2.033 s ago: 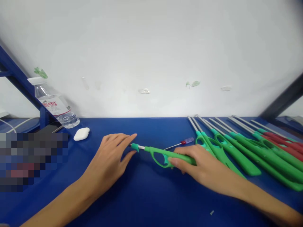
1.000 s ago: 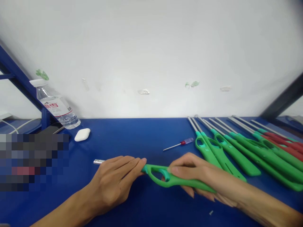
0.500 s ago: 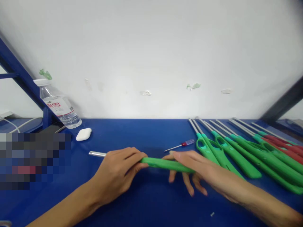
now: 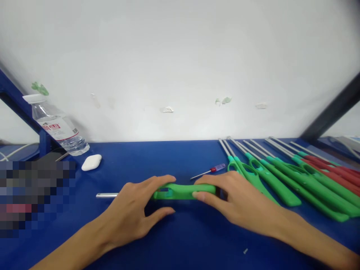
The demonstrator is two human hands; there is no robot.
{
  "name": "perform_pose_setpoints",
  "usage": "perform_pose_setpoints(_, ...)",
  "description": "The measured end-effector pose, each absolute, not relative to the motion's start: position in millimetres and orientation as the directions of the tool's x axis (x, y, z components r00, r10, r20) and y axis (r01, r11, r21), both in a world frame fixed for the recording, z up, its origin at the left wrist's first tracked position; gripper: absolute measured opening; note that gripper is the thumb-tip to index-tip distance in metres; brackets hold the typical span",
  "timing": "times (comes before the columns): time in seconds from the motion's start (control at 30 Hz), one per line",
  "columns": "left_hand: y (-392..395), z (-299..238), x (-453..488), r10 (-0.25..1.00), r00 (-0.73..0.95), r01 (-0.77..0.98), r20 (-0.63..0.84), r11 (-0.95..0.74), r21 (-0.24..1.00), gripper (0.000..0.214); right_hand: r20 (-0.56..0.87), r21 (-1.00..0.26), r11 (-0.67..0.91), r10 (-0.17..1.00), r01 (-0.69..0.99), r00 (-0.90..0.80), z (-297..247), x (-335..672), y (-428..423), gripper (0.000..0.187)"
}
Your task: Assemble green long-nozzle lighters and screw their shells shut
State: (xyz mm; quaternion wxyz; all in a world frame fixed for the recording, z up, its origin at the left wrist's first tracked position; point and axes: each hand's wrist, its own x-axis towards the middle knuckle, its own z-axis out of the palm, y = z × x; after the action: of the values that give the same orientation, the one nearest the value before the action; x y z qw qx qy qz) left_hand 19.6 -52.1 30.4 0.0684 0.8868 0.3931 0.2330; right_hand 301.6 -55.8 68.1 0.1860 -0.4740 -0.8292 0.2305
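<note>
A green long-necked lighter (image 4: 182,192) with a metal tube (image 4: 107,195) lies crosswise in front of me, its broad side facing up. My right hand (image 4: 239,198) pinches the handle's right end, thumb on the near side and fingers on the far side. Around the trigger-loop end, my left hand (image 4: 132,210) is loosely spread; its index finger reaches along the far edge while its thumb stands apart from the lighter. The other left fingers and part of the neck are hidden behind that hand. Just beyond the right hand lies a small screwdriver (image 4: 210,170).
Several green lighters (image 4: 281,180) and red-handled lighters (image 4: 334,170) lie in a row at right. A tilted water bottle (image 4: 60,129) and a white earbud case (image 4: 92,162) are at left. A small screw (image 4: 245,251) lies near the front of the blue table (image 4: 180,240); a white wall (image 4: 180,67) stands behind.
The lighter has turned from its narrow edge to its broad side. My right hand has closed on the handle end; my left fingers and thumb have spread apart. The view has shifted slightly.
</note>
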Motion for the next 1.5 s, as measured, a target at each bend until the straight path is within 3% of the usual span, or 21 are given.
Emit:
perform_pose_setpoints(0.13,-51,27,20,0.732,0.629,0.668,0.264,-0.682,0.298,0.043,0.211,-0.489,0.406,0.914,0.772,-0.347,77,321,-39,0.042)
perform_pose_setpoints(0.2,-51,27,20,0.731,0.639,0.683,0.241,-0.683,0.258,0.048,0.254,-0.381,0.359,0.927,0.852,-0.277,78,334,-29,0.036)
perform_pose_setpoints(0.3,-54,29,20,0.735,0.64,0.703,0.226,-0.678,0.215,0.051,0.225,-0.314,0.34,0.934,0.887,-0.278,77,353,-14,0.025)
perform_pose_setpoints(0.43,-57,31,20,0.743,0.644,0.718,0.182,-0.669,0.19,0.05,0.086,-0.318,0.367,0.929,0.874,-0.359,77,367,-7,0.015)
perform_pose_setpoints(0.57,-59,29,20,0.763,0.627,0.747,0.158,-0.646,0.158,0.051,-0.146,-0.43,0.413,0.846,0.803,-0.513,86,366,-22,0.011)
perform_pose_setpoints(0.7,-61,28,20,0.775,0.611,0.763,0.161,-0.631,0.143,0.051,-0.462,-0.559,0.264,0.688,0.786,-0.56,86,356,-44,0.032)
perform_pose_setpoints(0.77,-60,29,19,0.773,0.606,0.759,0.186,-0.632,0.154,0.049,-0.513,-0.578,0.218,0.652,0.786,-0.558,81,350,-52,0.027)
perform_pose_setpoints(0.83,-59,31,19,0.771,0.593,0.754,0.233,-0.633,0.176,0.046,-0.489,-0.62,0.222,0.642,0.753,-0.591,76,345,-56,0.015)
perform_pose_setpoints(0.93,-59,34,18,0.762,0.569,0.744,0.307,-0.637,0.201,0.045,-0.409,-0.676,0.264,0.643,0.688,-0.648,73,342,-55,0.023)
perform_pose_setpoints(1.03,-59,35,18,0.749,0.554,0.73,0.363,-0.647,0.22,0.043,-0.383,-0.636,0.336,0.644,0.695,-0.662,76,343,-52,0.023)
perform_pose_setpoints(1.23,-59,35,18,0.751,0.526,0.72,0.399,-0.643,0.261,0.042,-0.359,-0.591,0.368,0.677,0.718,-0.642,77,352,-49,0.003)
perform_pose_setpoints(1.33,-58,36,19,0.76,0.521,0.718,0.387,-0.636,0.283,0.041,-0.349,-0.577,0.359,0.704,0.734,-0.619,68,358,-48,0.015)
perform_pose_setpoints(1.5,-59,35,21,0.763,0.533,0.72,0.365,-0.636,0.279,0.041,-0.326,-0.553,0.397,0.706,0.732,-0.629,60,357,-45,0.011)
